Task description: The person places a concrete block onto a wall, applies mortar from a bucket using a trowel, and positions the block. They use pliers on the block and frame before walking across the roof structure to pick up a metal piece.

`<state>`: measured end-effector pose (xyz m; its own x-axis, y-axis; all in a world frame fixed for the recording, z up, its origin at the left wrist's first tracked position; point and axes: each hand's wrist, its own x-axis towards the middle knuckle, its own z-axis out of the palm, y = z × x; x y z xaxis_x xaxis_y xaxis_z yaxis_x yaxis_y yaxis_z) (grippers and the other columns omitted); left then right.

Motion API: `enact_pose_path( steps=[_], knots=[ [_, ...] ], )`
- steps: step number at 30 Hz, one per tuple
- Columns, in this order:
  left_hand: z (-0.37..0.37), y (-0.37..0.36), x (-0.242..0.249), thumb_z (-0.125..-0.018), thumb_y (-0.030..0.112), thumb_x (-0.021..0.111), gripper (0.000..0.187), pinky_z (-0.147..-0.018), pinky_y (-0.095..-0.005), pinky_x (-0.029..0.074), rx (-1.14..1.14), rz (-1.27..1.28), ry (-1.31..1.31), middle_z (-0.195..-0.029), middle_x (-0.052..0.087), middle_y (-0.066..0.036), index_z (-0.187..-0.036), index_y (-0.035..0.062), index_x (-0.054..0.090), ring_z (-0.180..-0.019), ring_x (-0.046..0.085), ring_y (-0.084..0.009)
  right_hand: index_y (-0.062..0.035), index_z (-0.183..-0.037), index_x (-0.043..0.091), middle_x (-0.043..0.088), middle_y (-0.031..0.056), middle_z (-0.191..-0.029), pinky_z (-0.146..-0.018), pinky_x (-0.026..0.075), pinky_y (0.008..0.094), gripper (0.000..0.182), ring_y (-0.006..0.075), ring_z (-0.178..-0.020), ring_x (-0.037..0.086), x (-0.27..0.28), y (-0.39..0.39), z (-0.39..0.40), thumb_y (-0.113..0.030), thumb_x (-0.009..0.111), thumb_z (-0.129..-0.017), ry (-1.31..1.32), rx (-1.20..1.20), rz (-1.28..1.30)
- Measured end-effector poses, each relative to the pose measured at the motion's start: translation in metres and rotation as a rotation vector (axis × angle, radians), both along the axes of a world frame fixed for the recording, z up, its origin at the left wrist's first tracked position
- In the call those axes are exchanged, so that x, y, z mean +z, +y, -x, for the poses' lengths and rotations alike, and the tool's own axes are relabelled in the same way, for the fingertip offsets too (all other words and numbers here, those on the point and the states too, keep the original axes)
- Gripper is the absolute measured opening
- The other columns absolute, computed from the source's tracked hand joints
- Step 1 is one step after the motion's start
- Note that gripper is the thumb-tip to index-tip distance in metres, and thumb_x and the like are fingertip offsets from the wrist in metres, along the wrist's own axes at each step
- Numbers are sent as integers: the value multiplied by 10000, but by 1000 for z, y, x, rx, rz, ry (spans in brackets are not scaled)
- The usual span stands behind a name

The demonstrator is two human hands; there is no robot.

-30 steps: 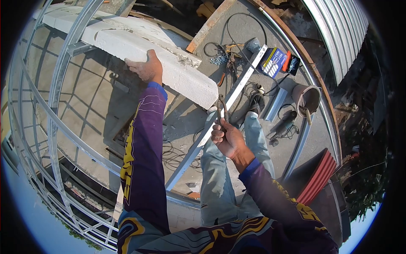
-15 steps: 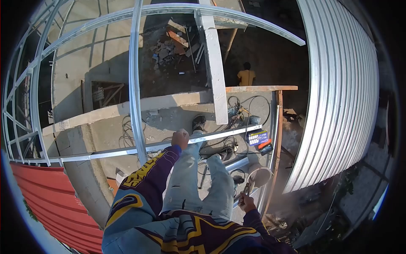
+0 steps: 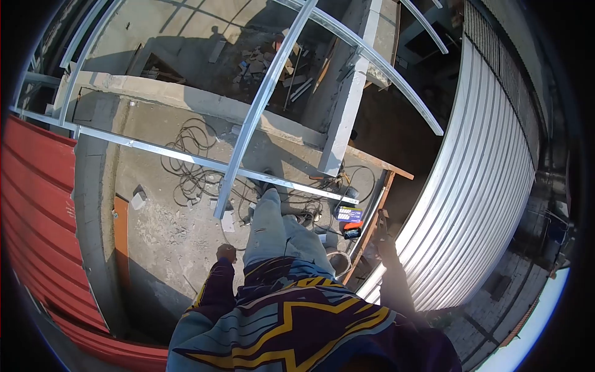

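Note:
My left hand (image 3: pixel 227 252) hangs beside my left hip, its fingers curled closed with nothing showing in them. Out to the right, my right hand (image 3: pixel 387 249) is raised near the wooden edge board (image 3: pixel 370 230), gripping a dark brush-like tool (image 3: pixel 382 222) that points away from me; I cannot tell its exact kind. A round bucket (image 3: pixel 339 263) stands by my right leg, its rim partly hidden by my clothes. In front of my legs runs a long steel channel (image 3: pixel 204 162), crossed by a second steel bar (image 3: pixel 263 102).
A blue and white box (image 3: pixel 349 214) sits above a red and black item (image 3: pixel 352 229). Cables (image 3: pixel 189 164) coil over the concrete floor. Corrugated metal sheeting (image 3: pixel 474 204) curves along the right, red sheeting (image 3: pixel 40 192) along the left. A concrete beam (image 3: pixel 344 124) juts toward me.
My left hand has come off the steel channel and down to my side. My right hand has swung from the bucket out to the right with the tool. My view has turned and shifted.

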<state>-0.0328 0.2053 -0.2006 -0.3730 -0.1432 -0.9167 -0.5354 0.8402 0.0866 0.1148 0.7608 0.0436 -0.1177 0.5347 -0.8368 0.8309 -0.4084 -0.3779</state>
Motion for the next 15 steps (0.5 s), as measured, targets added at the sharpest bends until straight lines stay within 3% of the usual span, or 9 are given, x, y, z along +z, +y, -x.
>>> enact_pose_path(
  steps=[1, 2, 3, 4, 5, 7, 9, 12, 15],
  knots=[
    [17, 47, 61, -762, 183, 590, 200, -610, -329, 566, 193, -52, 96, -793, 688, -168, -846, 27, 683, -536, 666, -247, -77, -714, 540, 496, 14, -516, -338, 345, 252, 153, 105, -378, 465, 1, 5, 11, -81, 655, -815, 60, 11, -25],
    [33, 74, 86, -717, 179, 626, 199, -677, -331, 559, 331, -76, 48, -812, 692, -149, -846, 45, 696, -640, 683, -247, -67, -786, 543, 499, 19, -529, -329, 340, 249, 122, 108, -373, 456, -49, 26, -15, -67, 663, -806, 278, 57, 46],
    [36, 77, 71, -683, 177, 641, 217, -751, -342, 541, 50, -135, 255, -847, 694, -135, -864, 72, 700, -777, 681, -253, -63, -823, 541, 505, 23, -538, -321, 340, 252, 129, 110, -373, 460, -48, 22, 10, -65, 668, -803, 202, 77, -47],
    [59, 97, 98, -657, 188, 659, 253, -807, -355, 517, 35, -220, 232, -890, 691, -131, -891, 100, 696, -872, 660, -269, -58, -861, 539, 512, 28, -547, -312, 339, 256, 147, 111, -372, 465, -36, 18, 34, -64, 672, -800, 122, 93, -147],
    [74, 113, 109, -652, 196, 674, 249, -803, -358, 518, 37, -194, 313, -892, 688, -138, -880, 101, 692, -867, 660, -277, -58, -861, 539, 512, 28, -547, -312, 339, 256, 147, 111, -372, 465, -24, 10, 58, -64, 672, -800, 136, 131, -130],
    [96, 124, 111, -646, 205, 690, 246, -799, -360, 518, 28, -184, 413, -894, 684, -145, -870, 103, 688, -861, 660, -286, -45, -907, 541, 536, 38, -570, -314, 357, 256, 186, 117, -384, 488, -2, -3, 97, -67, 686, -793, 22, 220, -68],
    [126, 123, 98, -661, 208, 695, 253, -684, -355, 532, 41, -325, 430, -779, 678, -132, -885, 90, 680, -734, 667, -263, -41, -884, 546, 544, 41, -572, -319, 368, 254, 173, 118, -388, 495, -43, 10, 94, -74, 690, -794, 64, 298, 18],
    [151, 119, 106, -634, 195, 723, 292, -690, -357, 526, -35, -232, 615, -754, 661, -125, -910, 112, 672, -745, 658, -266, -21, -802, 575, 559, 47, -570, -353, 421, 256, 155, 125, -406, 520, -58, -9, 127, -94, 711, -782, -44, 581, 205],
    [166, 101, 95, -620, 174, 737, 313, -687, -350, 529, 20, -204, 694, -733, 658, -102, -920, 113, 674, -715, 657, -251, -18, -792, 621, 579, 48, -583, -410, 475, 280, 144, 135, -431, 549, -90, -22, 137, -110, 729, -766, -20, 680, 272]
  ],
)
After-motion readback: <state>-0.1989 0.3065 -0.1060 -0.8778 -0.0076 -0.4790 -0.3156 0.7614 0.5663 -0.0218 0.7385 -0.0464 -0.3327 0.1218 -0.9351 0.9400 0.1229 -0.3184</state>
